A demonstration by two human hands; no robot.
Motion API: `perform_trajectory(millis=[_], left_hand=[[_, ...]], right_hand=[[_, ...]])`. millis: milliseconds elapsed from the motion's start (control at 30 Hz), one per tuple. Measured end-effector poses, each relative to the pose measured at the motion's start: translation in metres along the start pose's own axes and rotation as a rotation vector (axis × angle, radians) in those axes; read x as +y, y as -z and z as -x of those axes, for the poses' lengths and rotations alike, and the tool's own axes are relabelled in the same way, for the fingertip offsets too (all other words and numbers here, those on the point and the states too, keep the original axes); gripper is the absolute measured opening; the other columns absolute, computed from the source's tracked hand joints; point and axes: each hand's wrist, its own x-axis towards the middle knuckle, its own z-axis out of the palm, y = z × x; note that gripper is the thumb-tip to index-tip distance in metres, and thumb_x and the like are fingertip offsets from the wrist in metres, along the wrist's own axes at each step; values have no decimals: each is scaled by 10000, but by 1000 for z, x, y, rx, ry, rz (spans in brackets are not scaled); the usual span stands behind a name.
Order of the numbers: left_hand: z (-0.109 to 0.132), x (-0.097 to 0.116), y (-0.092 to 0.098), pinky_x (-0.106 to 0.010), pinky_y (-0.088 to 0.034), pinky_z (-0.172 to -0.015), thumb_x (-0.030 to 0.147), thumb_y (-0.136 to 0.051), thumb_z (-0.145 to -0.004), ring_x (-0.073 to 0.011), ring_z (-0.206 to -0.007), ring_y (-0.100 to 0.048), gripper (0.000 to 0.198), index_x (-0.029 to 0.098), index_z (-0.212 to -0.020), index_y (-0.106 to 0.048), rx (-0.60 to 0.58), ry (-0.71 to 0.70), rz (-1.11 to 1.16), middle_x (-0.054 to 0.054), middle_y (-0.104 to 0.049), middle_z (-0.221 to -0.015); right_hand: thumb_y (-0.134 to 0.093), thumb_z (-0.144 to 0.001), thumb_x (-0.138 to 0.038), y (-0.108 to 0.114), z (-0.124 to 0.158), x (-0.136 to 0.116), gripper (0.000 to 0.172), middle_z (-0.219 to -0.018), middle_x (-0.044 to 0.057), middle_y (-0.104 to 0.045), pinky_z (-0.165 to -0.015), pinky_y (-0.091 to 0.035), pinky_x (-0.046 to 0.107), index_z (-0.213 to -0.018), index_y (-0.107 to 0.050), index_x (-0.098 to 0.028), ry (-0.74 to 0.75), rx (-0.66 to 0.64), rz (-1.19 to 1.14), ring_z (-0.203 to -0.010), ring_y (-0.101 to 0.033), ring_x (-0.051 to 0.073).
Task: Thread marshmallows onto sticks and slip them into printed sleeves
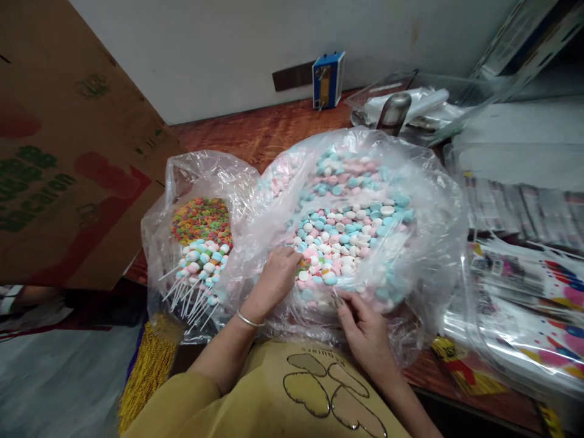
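A large clear plastic bag (438,243) lies open before me, full of pink, white and blue button-shaped candies (349,234). Over its near side, my right hand (365,322) pinches a thin white lollipop stick (334,292), whose upper end meets a blue-and-white candy. My left hand (279,274) has its fingertips closed down at the candies' left edge; what they hold is hidden. Small orange and green pieces show beside those fingertips. On the left, a smaller clear bag (182,170) holds orange-green ring candies (203,219) and a pile of candy lollipops (201,274) with white sticks.
A cardboard box (68,152) stands at left. Behind the bags are a blue device (327,80) and a clear plastic tray (474,91) containing wrap and a metal cylinder (395,111). Printed plastic packages (524,304) fill the right side. Yellow fringe (148,371) hangs at lower left.
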Motion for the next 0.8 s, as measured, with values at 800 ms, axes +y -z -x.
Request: perform_trajectory(millis=[800], left_hand=[[2, 6, 1, -268, -529, -675, 398, -844, -718, -129, -679, -630, 367, 137, -971, -797, -2, 523, 1404, -53, -729, -776]], right_hand=[[-473, -1013, -360, -10, -9, -17, 281, -791, 30, -713, -634, -481, 260, -963, -693, -193, -57, -169, -115, -707, -633, 187]])
